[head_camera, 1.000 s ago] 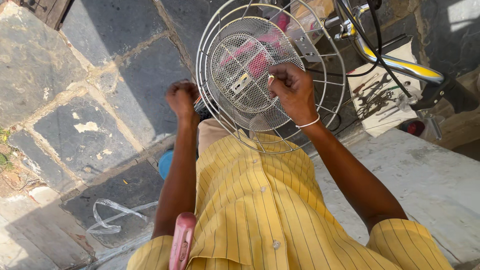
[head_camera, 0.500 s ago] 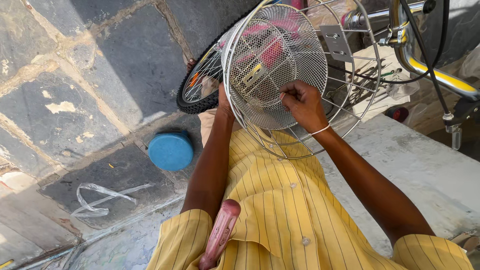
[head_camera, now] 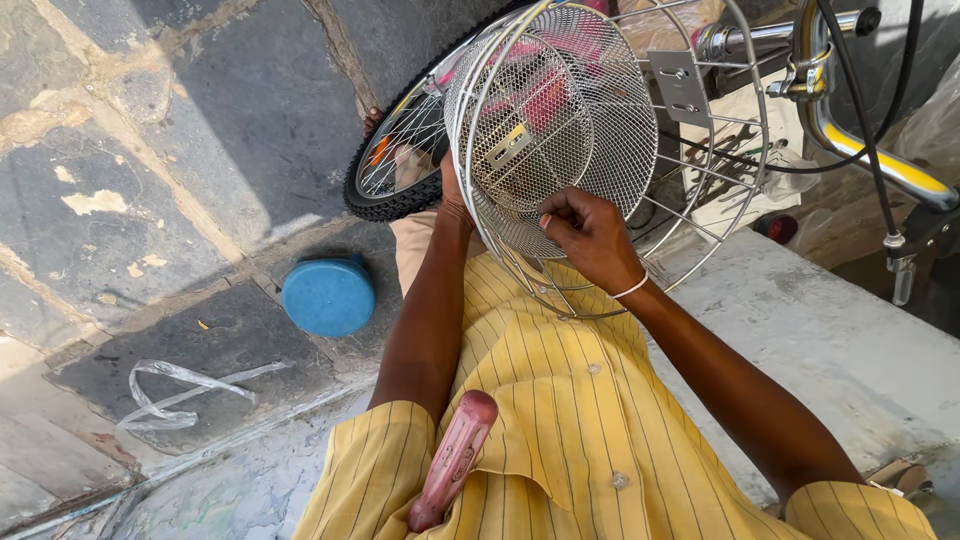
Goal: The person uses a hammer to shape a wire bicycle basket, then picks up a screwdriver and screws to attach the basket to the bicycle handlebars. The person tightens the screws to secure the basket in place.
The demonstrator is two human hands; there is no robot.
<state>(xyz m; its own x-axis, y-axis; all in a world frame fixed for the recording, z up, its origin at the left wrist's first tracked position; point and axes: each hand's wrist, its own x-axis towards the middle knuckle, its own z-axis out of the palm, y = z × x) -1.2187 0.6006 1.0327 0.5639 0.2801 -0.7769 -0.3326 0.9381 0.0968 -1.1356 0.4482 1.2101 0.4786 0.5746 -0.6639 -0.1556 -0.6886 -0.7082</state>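
Down below me, the paved stone floor [head_camera: 150, 150] fills the left of the view and a pale concrete ledge [head_camera: 840, 340] runs across the right. My yellow striped shirt [head_camera: 560, 430] takes up the bottom middle. Beyond it stands a bicycle, its yellow frame [head_camera: 880, 165] at the right and its spoked wheel [head_camera: 400, 165] behind the round wire basket [head_camera: 560, 140]. That basket is held up in front of my chest, tilted toward me, with a finer mesh bowl nested inside its open wire cage. My right hand [head_camera: 590, 240] sits on the basket's near face with its fingers curled tight around the mesh. My left hand [head_camera: 450, 190] reaches behind the basket's left edge; most of it is hidden, so I cannot tell how its fingers lie. A blue round lid [head_camera: 328, 295] rests on the floor, near a strip of clear plastic [head_camera: 180, 390]. A pink tool handle [head_camera: 452, 460] is tucked under my left arm
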